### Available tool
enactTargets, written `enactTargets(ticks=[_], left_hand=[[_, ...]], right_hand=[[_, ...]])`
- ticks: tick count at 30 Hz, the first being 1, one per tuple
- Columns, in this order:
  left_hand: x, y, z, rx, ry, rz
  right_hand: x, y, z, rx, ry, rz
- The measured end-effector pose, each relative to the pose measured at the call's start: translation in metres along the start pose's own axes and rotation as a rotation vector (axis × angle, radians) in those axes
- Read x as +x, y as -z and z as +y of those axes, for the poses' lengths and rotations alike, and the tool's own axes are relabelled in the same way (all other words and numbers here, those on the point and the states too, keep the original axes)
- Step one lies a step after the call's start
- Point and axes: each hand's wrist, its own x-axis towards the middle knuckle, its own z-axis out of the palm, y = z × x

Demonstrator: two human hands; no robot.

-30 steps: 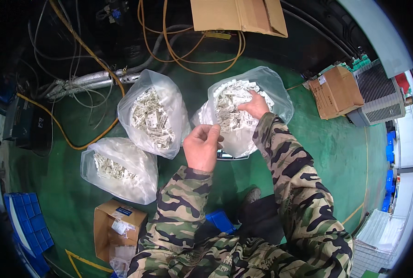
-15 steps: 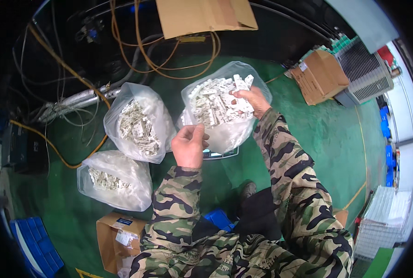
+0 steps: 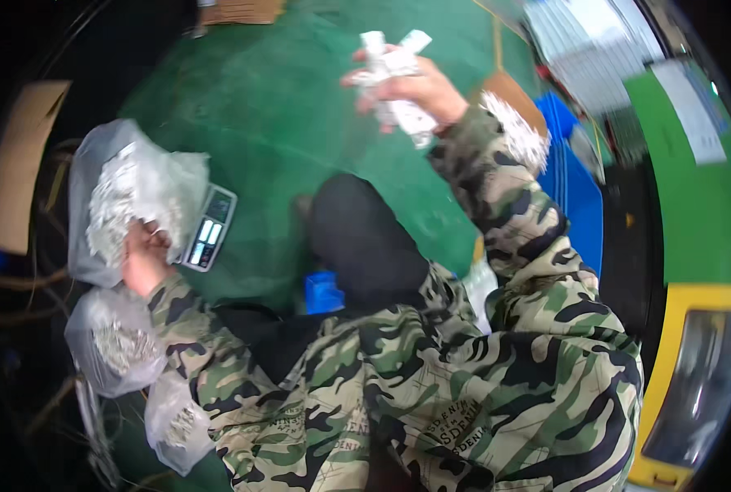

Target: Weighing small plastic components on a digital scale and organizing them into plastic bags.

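Several flat white plastic pieces (image 3: 394,70) stick out at angles from my right hand (image 3: 431,94), which is closed round them and raised over the green floor, away from the bags. At the left, my left hand (image 3: 146,258) rests against the near side of a large clear plastic bag (image 3: 187,176) full of similar white pieces. Its fingers look curled there; blur hides whatever they hold. Right beside this bag is a digital scale (image 3: 210,230) with a lit display.
Two smaller clear bags, one (image 3: 82,324) behind the other (image 3: 159,406), hold more white pieces. At the right, a cardboard box (image 3: 505,86) with white pieces adjoins a blue bin (image 3: 579,197). A green panel (image 3: 694,221) and a yellow-framed unit (image 3: 673,394) line the right side.
My view has swung to the right, so the bags appear farther left. My right hand has left the large bag with the white pieces; my left hand is now against that bag.
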Motion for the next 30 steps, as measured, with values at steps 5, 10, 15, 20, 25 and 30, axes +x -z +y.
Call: enactTargets(ticks=[5, 10, 15, 20, 25, 30], left_hand=[[0.015, 0.021, -0.017, 0.205, -0.004, -0.062], [0.067, 0.072, -0.023, 0.29, 0.137, -0.05], [0.1, 0.103, -0.026, 0.402, 0.217, -0.022], [0.12, 0.112, -0.025, 0.523, 0.286, 0.032], [0.11, 0.108, -0.02, 0.59, 0.233, 0.038], [0.086, 0.107, -0.017, 0.657, 0.149, 0.007]], right_hand=[[-0.241, 0.102, 0.033, -0.222, -0.147, 0.534], [-0.438, 0.126, 0.105, 0.006, -0.32, 0.947], [-0.541, 0.093, 0.21, 0.132, -0.563, 1.221], [-0.587, 0.066, 0.31, 0.378, -0.752, 1.428], [-0.566, 0.067, 0.384, 0.762, -1.024, 1.641], [-0.55, 0.048, 0.381, 0.649, -1.121, 1.667]])
